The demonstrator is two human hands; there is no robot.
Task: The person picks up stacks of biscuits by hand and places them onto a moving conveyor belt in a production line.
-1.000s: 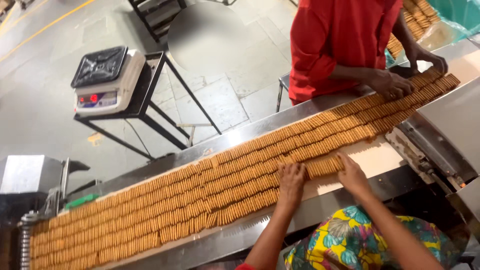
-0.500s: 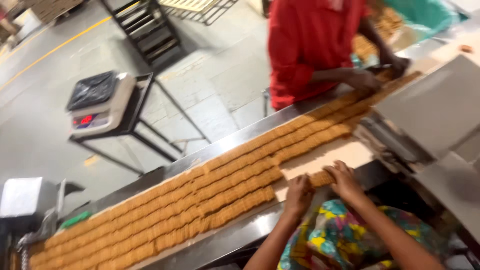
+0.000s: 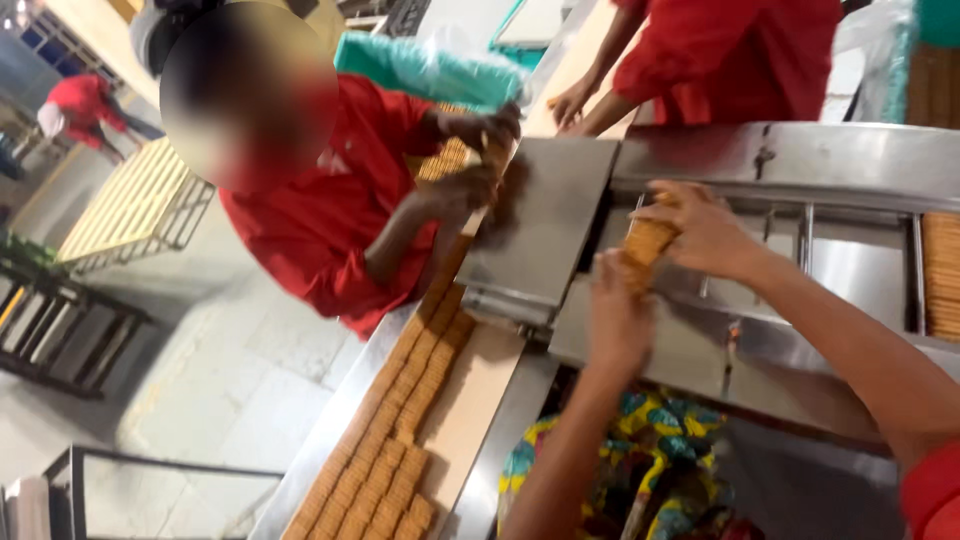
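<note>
Compared with the earlier views, both hands have left the rows of biscuits on the belt and have come up over the steel machine housing [image 3: 700, 330], carrying a short stack of biscuits [image 3: 645, 245] between them; the view has also swung far to one side, so the belt now runs away toward the bottom of the picture.

The left hand [image 3: 618, 320] is pressed against the near end of the stack, with the fingers closed around it. The right hand [image 3: 705, 230] grips the far end from above, the fingers curled over the top biscuits. The stack is held in the air just above the steel machine housing, near its upright metal guide rods [image 3: 805, 240]; I cannot tell if it touches the metal.

Left of the housing, the conveyor belt [image 3: 480, 400] carries rows of biscuits [image 3: 405, 440] packed edge to edge, and a bare strip of belt lies beside them. At the far left corner of the housing, a co-worker in a red shirt [image 3: 320, 210] leans over the belt with both hands on biscuits there. Beyond the housing, a second person in red [image 3: 730, 55] stands, hands low at the line. More biscuits [image 3: 940, 275] lie in a channel at the right end of the housing. Below the housing, colourful patterned cloth [image 3: 620, 470] is seen.
</note>
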